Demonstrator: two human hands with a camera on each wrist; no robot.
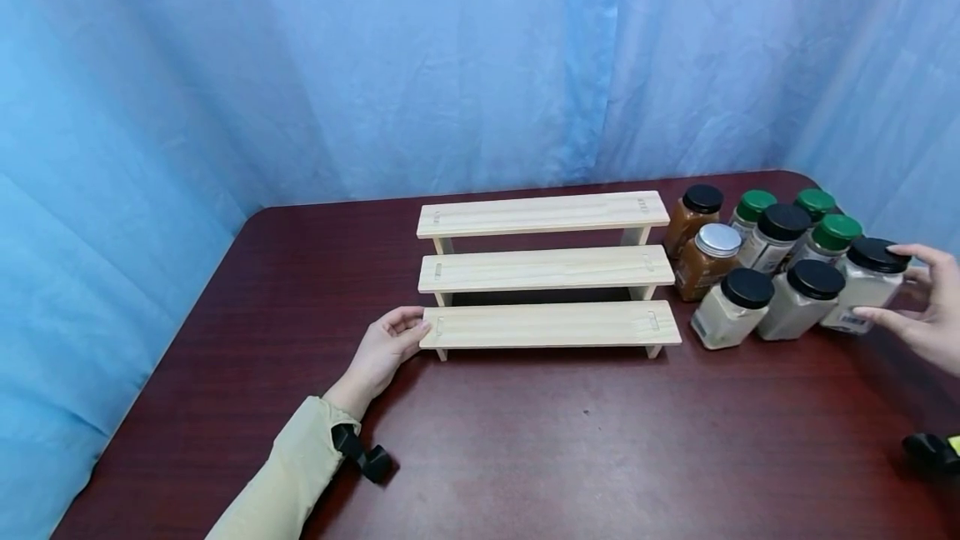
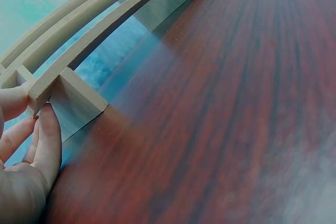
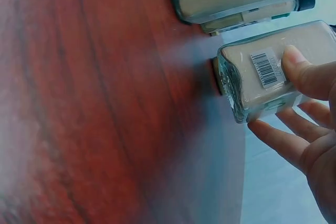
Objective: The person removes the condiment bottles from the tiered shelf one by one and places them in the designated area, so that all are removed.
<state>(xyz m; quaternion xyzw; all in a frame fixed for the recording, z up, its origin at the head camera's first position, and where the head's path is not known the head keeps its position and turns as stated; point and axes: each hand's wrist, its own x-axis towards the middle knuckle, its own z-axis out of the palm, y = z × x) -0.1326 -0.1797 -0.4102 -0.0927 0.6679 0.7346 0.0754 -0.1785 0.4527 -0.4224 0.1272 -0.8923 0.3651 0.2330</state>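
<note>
A three-step pale wooden shelf rack (image 1: pixel 547 324) stands on the table. My left hand (image 1: pixel 386 348) pinches the left end of its lowest board, thumb on top and fingers below, as the left wrist view also shows (image 2: pixel 44 90). At the far right, my right hand (image 1: pixel 930 307) holds a square clear spice jar (image 1: pixel 862 294) of pale powder with a black lid. In the right wrist view the thumb lies beside the barcode label (image 3: pixel 266 68) and the other fingers are at the opposite side. One finger touches the lid's edge in the head view.
Two more pale-powder jars (image 1: pixel 731 319) with black lids stand left of the held one. Behind them are brown-powder jars (image 1: pixel 701 269) and several green-lidded jars (image 1: pixel 752 207). The dark red table (image 1: pixel 585 440) extends in front; blue curtains (image 1: pixel 450 65) hang around it.
</note>
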